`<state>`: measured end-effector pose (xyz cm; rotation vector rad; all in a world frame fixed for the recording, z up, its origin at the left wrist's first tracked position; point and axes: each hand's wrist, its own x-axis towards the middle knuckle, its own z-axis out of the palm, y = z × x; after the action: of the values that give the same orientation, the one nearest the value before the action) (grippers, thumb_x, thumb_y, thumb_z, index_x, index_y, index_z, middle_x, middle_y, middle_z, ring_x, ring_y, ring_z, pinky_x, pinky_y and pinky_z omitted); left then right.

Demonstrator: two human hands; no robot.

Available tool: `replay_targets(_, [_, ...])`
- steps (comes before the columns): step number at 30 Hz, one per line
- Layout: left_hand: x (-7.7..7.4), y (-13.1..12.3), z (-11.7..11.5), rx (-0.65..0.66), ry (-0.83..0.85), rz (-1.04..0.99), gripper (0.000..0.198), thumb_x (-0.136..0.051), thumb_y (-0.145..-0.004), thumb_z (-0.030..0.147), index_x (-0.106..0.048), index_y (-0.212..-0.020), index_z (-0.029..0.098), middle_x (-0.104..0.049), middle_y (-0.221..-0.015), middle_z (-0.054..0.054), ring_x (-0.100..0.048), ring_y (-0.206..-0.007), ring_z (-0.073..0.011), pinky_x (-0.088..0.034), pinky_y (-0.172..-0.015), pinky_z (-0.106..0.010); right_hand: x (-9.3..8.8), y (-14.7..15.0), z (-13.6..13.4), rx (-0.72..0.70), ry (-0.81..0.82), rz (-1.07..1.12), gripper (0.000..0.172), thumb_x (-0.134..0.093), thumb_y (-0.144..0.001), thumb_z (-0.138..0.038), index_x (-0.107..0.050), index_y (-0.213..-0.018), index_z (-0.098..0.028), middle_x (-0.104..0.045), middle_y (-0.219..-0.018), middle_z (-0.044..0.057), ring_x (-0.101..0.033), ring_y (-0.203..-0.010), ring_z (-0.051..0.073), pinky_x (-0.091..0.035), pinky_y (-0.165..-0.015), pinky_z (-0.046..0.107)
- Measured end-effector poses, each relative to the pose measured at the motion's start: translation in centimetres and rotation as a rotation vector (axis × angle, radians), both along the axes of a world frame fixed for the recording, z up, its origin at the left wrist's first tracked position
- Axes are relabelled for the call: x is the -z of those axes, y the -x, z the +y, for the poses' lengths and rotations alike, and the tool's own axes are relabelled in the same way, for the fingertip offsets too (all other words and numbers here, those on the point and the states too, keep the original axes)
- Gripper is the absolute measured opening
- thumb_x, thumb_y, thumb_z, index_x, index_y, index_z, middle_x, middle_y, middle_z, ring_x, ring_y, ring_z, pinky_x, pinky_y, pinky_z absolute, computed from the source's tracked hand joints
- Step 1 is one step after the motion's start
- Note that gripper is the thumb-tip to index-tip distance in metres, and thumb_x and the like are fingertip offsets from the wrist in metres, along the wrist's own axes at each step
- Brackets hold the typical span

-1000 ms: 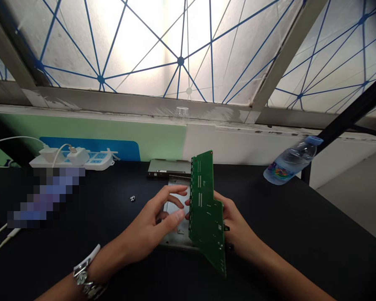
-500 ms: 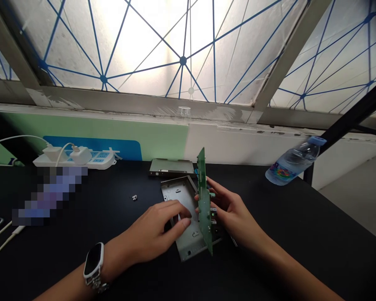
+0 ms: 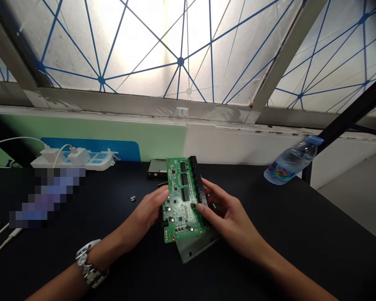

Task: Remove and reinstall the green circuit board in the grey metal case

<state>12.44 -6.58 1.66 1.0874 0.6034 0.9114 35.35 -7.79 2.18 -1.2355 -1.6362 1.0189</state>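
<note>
A green circuit board [image 3: 178, 209] is held component side up, tilted toward me, with a row of black ports along its right edge. My left hand [image 3: 152, 209] grips its left edge, thumb on top. On the right edge, by the black ports, my right hand [image 3: 222, 209] is closed with its thumb over the top; its fingers behind are partly hidden. Beneath the board lies an open metal case tray [image 3: 197, 248], mostly covered. Behind, a metal case cover [image 3: 157, 166] rests against the wall side, partly hidden by the board.
A small heap of screws [image 3: 133, 199] lies left of the board. Farther left are a white power strip [image 3: 105, 162] with plugged chargers and cables. A plastic water bottle [image 3: 293, 163] leans against the black frame bar at right. The window sill runs behind.
The circuit board has turned from edge-on to showing its component face. My left hand, empty before, has closed on its left edge; my right hand keeps its hold.
</note>
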Motion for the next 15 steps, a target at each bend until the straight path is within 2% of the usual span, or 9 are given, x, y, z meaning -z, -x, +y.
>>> replay_targets(3, [0.3, 0.2, 0.3, -0.030, 0.065, 0.028, 0.051, -0.051, -0.103, 0.053, -0.059, -0.143, 0.024, -0.058, -0.149, -0.010, -0.048, -0.138, -0.0368, -0.043, -0.108, -0.048, -0.3, 0.0, -0.6, -0.130, -0.070, -0.016, 0.076, -0.071, -0.090, -0.028, -0.041, -0.160, -0.026, -0.056, -0.122, 0.011, -0.061, -0.098, 0.022, -0.061, -0.075, 0.034])
replay_targets(7, [0.3, 0.2, 0.2, -0.035, 0.108, 0.028, 0.054, -0.043, -0.104, 0.060, -0.054, -0.146, 0.027, -0.061, -0.143, -0.010, -0.051, -0.134, -0.0344, -0.042, -0.108, -0.048, -0.7, 0.2, -1.9, -0.327, -0.123, 0.005, 0.099, -0.072, -0.085, -0.015, -0.018, -0.166, -0.036, -0.048, -0.131, 0.011, -0.061, -0.087, 0.015, -0.061, -0.063, 0.025])
replay_targets(9, [0.3, -0.1, -0.2, -0.032, 0.104, 0.023, 0.055, -0.044, -0.102, 0.063, -0.056, -0.141, 0.027, -0.067, -0.131, -0.009, -0.060, -0.121, -0.0314, -0.046, -0.101, -0.045, -0.9, 0.6, -2.5, -0.418, -0.156, 0.003, 0.112, -0.075, -0.081, -0.011, -0.009, -0.166, -0.040, -0.042, -0.141, 0.012, -0.062, -0.087, 0.015, -0.062, -0.064, 0.024])
replay_targets(11, [0.3, -0.4, -0.6, -0.029, 0.094, 0.007, 0.054, -0.049, -0.099, 0.067, -0.059, -0.132, 0.025, -0.071, -0.109, -0.006, -0.067, -0.096, -0.0255, -0.051, -0.087, -0.039, -1.0, 1.0, -3.1, -0.486, -0.195, -0.048, 0.123, -0.079, -0.077, -0.008, -0.002, -0.166, -0.042, -0.036, -0.150, 0.012, -0.063, -0.096, 0.017, -0.064, -0.070, 0.025])
replay_targets(13, [0.7, -0.8, -1.0, -0.014, 0.107, -0.023, 0.054, -0.050, -0.097, 0.070, -0.061, -0.122, 0.023, -0.067, -0.085, -0.001, -0.064, -0.072, -0.0192, -0.051, -0.071, -0.033, -1.1, 1.5, -3.4, -0.511, -0.257, -0.109, 0.128, -0.083, -0.075, -0.010, 0.001, -0.166, -0.042, -0.032, -0.154, 0.013, -0.064, -0.101, 0.018, -0.064, -0.076, 0.026])
replay_targets(15, [1.2, -1.1, -1.2, 0.009, 0.153, -0.053, 0.057, -0.046, -0.097, 0.073, -0.062, -0.113, 0.021, -0.062, -0.071, 0.001, -0.058, -0.061, -0.0158, -0.047, -0.060, -0.029, -1.0, 2.0, -3.6, -0.500, -0.311, -0.139, 0.128, -0.085, -0.075, -0.012, 0.000, -0.166, -0.040, -0.031, -0.154, 0.013, -0.064, -0.103, 0.018, -0.063, -0.078, 0.027])
